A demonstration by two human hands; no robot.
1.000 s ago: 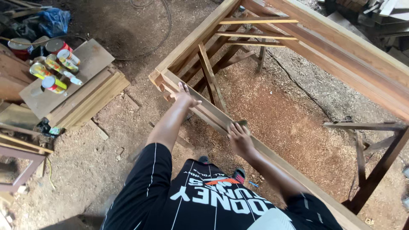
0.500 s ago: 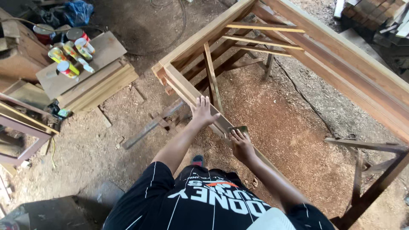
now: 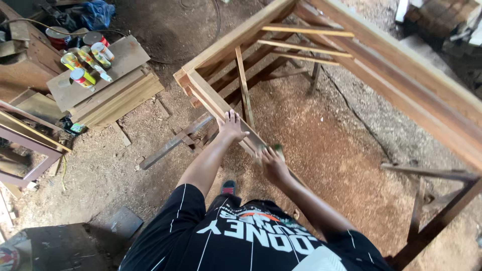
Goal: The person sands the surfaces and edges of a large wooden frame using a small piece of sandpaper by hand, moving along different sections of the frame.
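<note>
A small greenish sanding block (image 3: 273, 149) sits on the near rail of the wooden frame (image 3: 216, 103), centre of the picture, with the right hand (image 3: 271, 163) closed over it. The left hand (image 3: 232, 126) lies open and flat on the same rail, just up-left. A slip there risks splinters, I judge; sawdust floor (image 3: 326, 150) below.

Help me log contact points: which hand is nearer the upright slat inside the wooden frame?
Left. The left hand rests on the frame rail just beside the upright slat; the right hand is farther down the rail.
</note>
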